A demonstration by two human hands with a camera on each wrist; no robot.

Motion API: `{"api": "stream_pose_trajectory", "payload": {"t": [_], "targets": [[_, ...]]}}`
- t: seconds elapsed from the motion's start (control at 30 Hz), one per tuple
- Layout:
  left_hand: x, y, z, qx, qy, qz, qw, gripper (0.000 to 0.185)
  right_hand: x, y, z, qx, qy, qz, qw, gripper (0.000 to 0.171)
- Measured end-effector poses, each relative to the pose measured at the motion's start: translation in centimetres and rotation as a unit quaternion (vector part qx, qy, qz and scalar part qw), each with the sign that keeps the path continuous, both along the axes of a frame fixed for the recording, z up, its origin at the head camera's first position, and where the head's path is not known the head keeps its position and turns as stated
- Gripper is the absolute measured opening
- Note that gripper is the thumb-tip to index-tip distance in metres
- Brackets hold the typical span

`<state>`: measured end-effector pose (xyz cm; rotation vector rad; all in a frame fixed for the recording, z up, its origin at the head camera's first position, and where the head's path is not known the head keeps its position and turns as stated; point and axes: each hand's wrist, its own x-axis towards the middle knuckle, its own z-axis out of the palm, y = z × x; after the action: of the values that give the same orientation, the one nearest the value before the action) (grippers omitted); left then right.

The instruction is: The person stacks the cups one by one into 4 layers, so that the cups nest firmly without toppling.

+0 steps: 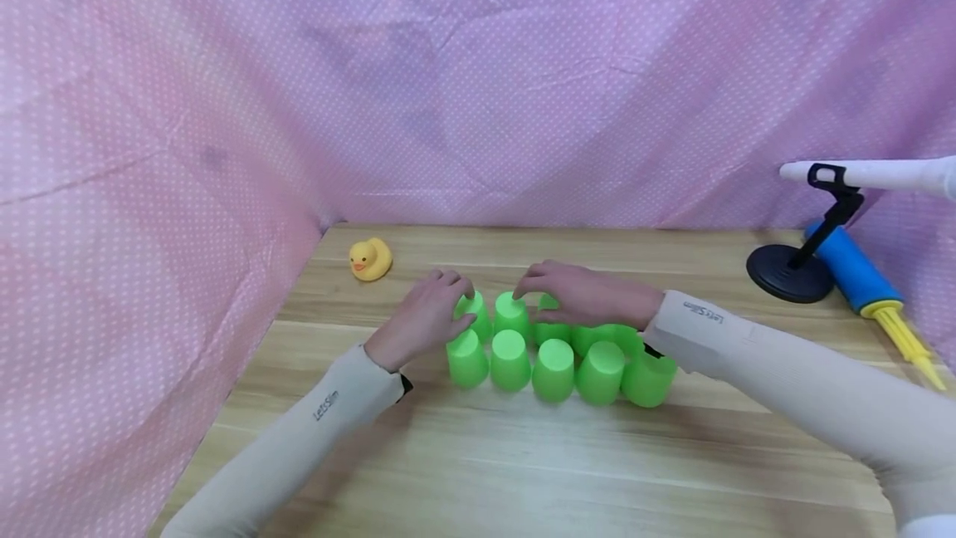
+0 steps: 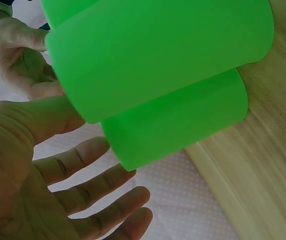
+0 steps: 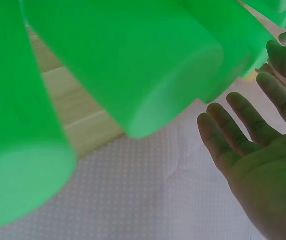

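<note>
Left hand (image 1: 429, 312) spread at the left end of the upturned cups (image 1: 553, 372), right hand (image 1: 578, 293) spread over their back row, neither gripping; a stray finger or low right sleeve (image 1: 698, 335) could topple closely packed neighbours.

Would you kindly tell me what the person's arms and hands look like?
The left sleeve and right sleeve are pale off-white, each with dark "LetsSlim" lettering near the wrist. A small black piece shows at each cuff, too little visible to identify. The left hand and right hand are bare.
</note>
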<state>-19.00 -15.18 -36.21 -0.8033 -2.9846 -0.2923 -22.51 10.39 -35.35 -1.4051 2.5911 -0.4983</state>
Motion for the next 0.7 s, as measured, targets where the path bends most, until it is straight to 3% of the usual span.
{"api": "stream_pose_trajectory", "payload": {"t": [0.33,0.53,0.7], "targets": [[-0.7,-0.1,-0.4,-0.005,0.002,0.001,1.0,0.024,-0.5,-2.0,-0.5,0.007,-0.01,0.008,1.0,0.026],[-1.1,-0.2,-0.6,0.013,-0.009,0.011,0.9998,0.023,-0.8,-2.7,-0.6,0.005,0.012,-0.004,1.0,0.023],[-1.9,-0.4,-0.3,0.045,-0.025,0.031,0.9982,0.022,-1.3,-2.2,0.4,-0.009,0.041,-0.016,0.999,0.022]]}}
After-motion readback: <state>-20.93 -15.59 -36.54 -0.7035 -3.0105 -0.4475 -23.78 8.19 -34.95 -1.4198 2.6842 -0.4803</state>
